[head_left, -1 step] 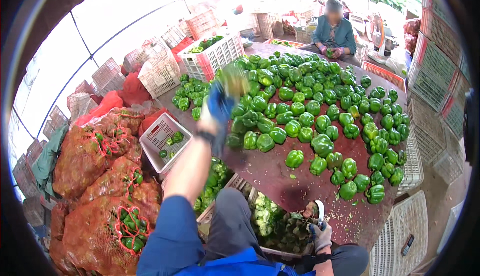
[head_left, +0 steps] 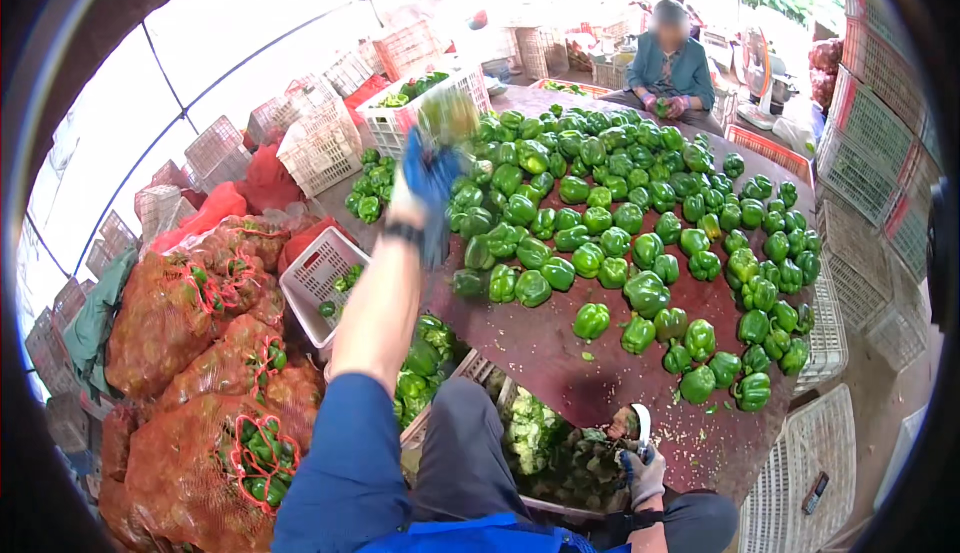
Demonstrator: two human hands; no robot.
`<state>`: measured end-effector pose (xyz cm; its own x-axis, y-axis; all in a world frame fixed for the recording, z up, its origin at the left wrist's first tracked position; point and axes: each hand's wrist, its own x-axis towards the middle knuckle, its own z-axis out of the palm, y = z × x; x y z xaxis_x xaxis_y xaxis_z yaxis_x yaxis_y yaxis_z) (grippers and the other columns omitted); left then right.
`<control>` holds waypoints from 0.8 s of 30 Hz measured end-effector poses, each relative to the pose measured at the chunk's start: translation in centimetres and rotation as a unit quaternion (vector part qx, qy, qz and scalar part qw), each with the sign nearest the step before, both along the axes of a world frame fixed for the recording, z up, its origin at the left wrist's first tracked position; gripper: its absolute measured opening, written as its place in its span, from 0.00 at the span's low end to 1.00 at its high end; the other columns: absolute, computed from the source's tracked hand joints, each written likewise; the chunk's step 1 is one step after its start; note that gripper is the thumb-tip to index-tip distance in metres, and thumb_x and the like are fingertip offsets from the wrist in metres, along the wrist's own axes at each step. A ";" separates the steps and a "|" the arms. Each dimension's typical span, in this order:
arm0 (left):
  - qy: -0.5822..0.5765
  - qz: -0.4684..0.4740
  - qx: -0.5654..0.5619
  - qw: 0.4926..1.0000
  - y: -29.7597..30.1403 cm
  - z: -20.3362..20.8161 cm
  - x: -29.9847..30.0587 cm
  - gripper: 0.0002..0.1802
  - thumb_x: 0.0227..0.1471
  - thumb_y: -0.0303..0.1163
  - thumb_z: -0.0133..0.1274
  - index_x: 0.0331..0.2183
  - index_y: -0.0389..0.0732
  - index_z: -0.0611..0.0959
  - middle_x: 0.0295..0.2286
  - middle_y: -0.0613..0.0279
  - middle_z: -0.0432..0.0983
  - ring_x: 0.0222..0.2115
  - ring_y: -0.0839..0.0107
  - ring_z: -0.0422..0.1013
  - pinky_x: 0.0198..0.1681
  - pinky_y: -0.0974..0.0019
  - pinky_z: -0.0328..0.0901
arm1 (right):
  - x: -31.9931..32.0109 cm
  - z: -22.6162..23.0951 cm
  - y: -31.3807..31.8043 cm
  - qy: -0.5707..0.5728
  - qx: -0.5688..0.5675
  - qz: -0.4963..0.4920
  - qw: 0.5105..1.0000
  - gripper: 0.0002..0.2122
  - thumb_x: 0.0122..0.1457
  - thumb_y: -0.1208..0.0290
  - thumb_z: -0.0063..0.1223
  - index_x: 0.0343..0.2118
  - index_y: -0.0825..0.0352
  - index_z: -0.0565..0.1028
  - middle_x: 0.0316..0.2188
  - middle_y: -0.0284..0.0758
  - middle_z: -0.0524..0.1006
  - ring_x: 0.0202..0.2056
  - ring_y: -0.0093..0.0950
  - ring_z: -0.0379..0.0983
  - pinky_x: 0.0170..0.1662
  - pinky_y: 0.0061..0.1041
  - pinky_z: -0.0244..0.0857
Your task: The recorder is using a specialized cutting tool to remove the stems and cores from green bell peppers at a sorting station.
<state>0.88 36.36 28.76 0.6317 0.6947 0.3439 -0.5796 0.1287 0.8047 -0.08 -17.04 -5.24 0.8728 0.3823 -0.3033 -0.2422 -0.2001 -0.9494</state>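
My left hand [head_left: 428,175], in a blue glove, is raised over the table's left side near a white crate [head_left: 384,131] partly filled with green peppers. Its fingers are closed round a green bell pepper [head_left: 448,116], smeared by motion. Low on the right, my gloved right hand [head_left: 645,475] grips a knife [head_left: 643,421] with a short curved blade, beside my knee. Many green bell peppers [head_left: 645,293] are heaped across the dark red table [head_left: 530,353]. Below its near edge stands a crate of pale and dark plant scraps [head_left: 535,428].
Red mesh sacks [head_left: 190,413] of peppers are piled at the left, next to a small white crate [head_left: 325,263]. Across the table sits a person [head_left: 672,63] in gloves, holding a green pepper. Stacked crates [head_left: 870,123] rise at the right.
My left hand has moved away from me and slightly left with the pepper, toward the white crate. The right hand with the knife has stayed nearly still.
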 end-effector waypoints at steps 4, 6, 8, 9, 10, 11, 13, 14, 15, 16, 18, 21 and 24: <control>0.078 -0.003 -0.104 0.992 6.0 4.0 5.9 0.24 0.57 0.55 0.53 0.39 0.42 0.78 0.25 0.54 0.79 0.19 0.59 0.74 0.21 0.60 0.70 | 0.6 -0.7 0.0 0.048 0.028 -0.022 0.998 0.08 0.53 0.77 0.61 0.36 0.72 0.80 0.26 0.32 0.80 0.27 0.19 0.74 0.33 0.21 0.70; 0.158 -0.033 -0.028 0.987 2.0 0.4 7.0 0.18 0.58 0.49 0.54 0.38 0.43 0.78 0.24 0.55 0.79 0.18 0.63 0.74 0.19 0.62 0.68 | 0.5 1.0 0.5 0.060 0.040 -0.039 0.997 0.08 0.53 0.78 0.60 0.37 0.72 0.80 0.25 0.32 0.80 0.26 0.19 0.73 0.32 0.21 0.69; 0.234 -0.084 -0.002 0.969 -1.3 -3.9 6.3 0.16 0.60 0.45 0.51 0.34 0.41 0.77 0.26 0.54 0.79 0.18 0.64 0.73 0.19 0.62 0.67 | 0.4 1.7 0.8 0.068 0.000 -0.017 0.998 0.08 0.53 0.78 0.60 0.37 0.72 0.79 0.25 0.31 0.79 0.26 0.18 0.73 0.31 0.20 0.69; 0.254 -0.090 0.037 0.962 -3.4 -5.8 5.6 0.15 0.60 0.43 0.51 0.33 0.40 0.78 0.26 0.56 0.78 0.18 0.66 0.73 0.19 0.64 0.67 | 0.2 3.4 1.3 0.022 -0.007 -0.014 1.000 0.08 0.54 0.78 0.61 0.37 0.72 0.79 0.25 0.30 0.78 0.24 0.18 0.72 0.27 0.21 0.68; 0.274 -0.099 0.075 0.954 -5.8 -7.6 5.1 0.13 0.59 0.40 0.51 0.32 0.39 0.79 0.26 0.58 0.78 0.17 0.68 0.73 0.18 0.66 0.67 | 0.0 2.7 0.9 0.024 -0.009 -0.016 1.000 0.08 0.54 0.78 0.61 0.37 0.72 0.79 0.25 0.30 0.78 0.24 0.18 0.72 0.27 0.21 0.68; 0.286 -0.118 0.081 0.948 -7.0 -9.9 4.7 0.13 0.59 0.39 0.52 0.35 0.38 0.79 0.26 0.58 0.78 0.17 0.68 0.73 0.17 0.66 0.67 | 0.0 1.4 0.8 0.003 0.014 -0.017 1.000 0.08 0.54 0.77 0.61 0.37 0.72 0.79 0.24 0.30 0.78 0.24 0.18 0.71 0.26 0.21 0.67; 0.323 -0.154 0.057 0.932 -9.9 -13.8 4.2 0.13 0.58 0.37 0.54 0.39 0.37 0.80 0.26 0.59 0.78 0.17 0.69 0.74 0.17 0.68 0.66 | -0.1 1.0 0.5 -0.041 0.014 -0.007 0.999 0.09 0.53 0.75 0.62 0.36 0.72 0.79 0.23 0.30 0.78 0.24 0.18 0.71 0.27 0.21 0.67; 0.350 -0.170 0.026 0.921 -11.6 -15.2 3.9 0.14 0.57 0.36 0.55 0.41 0.37 0.80 0.26 0.59 0.78 0.16 0.70 0.74 0.17 0.69 0.66 | -0.1 1.8 0.5 -0.038 0.015 -0.010 0.999 0.09 0.53 0.75 0.62 0.36 0.72 0.79 0.23 0.30 0.78 0.24 0.18 0.71 0.27 0.21 0.67; 0.372 -0.176 0.030 0.911 -12.9 -16.6 3.8 0.15 0.56 0.36 0.56 0.42 0.36 0.79 0.27 0.60 0.79 0.16 0.70 0.74 0.17 0.69 0.67 | 0.0 2.8 0.6 -0.002 -0.015 0.008 1.000 0.10 0.53 0.74 0.63 0.37 0.70 0.80 0.25 0.30 0.78 0.26 0.18 0.72 0.31 0.22 0.68; 0.395 -0.188 0.032 0.898 -14.5 -17.8 3.9 0.17 0.56 0.35 0.57 0.44 0.36 0.79 0.27 0.60 0.79 0.16 0.71 0.74 0.18 0.69 0.67 | -0.3 3.1 0.0 0.037 -0.048 0.021 0.998 0.10 0.52 0.74 0.64 0.37 0.69 0.80 0.26 0.29 0.79 0.29 0.18 0.73 0.35 0.22 0.68; 0.414 -0.202 0.044 0.887 -17.0 -19.9 4.9 0.18 0.54 0.31 0.60 0.45 0.34 0.76 0.26 0.57 0.78 0.15 0.71 0.72 0.14 0.70 0.65 | -0.2 2.2 -0.2 -0.018 -0.021 0.036 0.999 0.09 0.51 0.71 0.65 0.32 0.68 0.79 0.24 0.26 0.77 0.26 0.17 0.68 0.31 0.22 0.65; 0.418 -0.238 0.057 0.875 -19.7 -20.7 5.8 0.16 0.56 0.29 0.56 0.46 0.37 0.76 0.27 0.56 0.78 0.18 0.69 0.74 0.15 0.69 0.66 | -0.1 2.8 -0.1 -0.022 -0.060 0.098 0.993 0.15 0.50 0.65 0.66 0.35 0.71 0.79 0.24 0.34 0.79 0.27 0.23 0.71 0.35 0.28 0.69; 0.377 -0.196 0.312 0.850 -18.9 -24.0 7.7 0.16 0.54 0.30 0.60 0.45 0.35 0.80 0.30 0.60 0.79 0.23 0.75 0.74 0.25 0.70 0.70 | -0.1 2.5 0.3 -0.061 -0.110 0.145 0.981 0.16 0.53 0.61 0.63 0.37 0.69 0.79 0.28 0.45 0.80 0.30 0.35 0.78 0.37 0.34 0.69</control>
<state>8.56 17.45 4.76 0.9767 0.2113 -0.0374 0.1202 -0.3947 0.9109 -0.15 -16.77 -2.73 0.7718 0.5574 -0.3058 -0.0310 -0.4474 -0.8938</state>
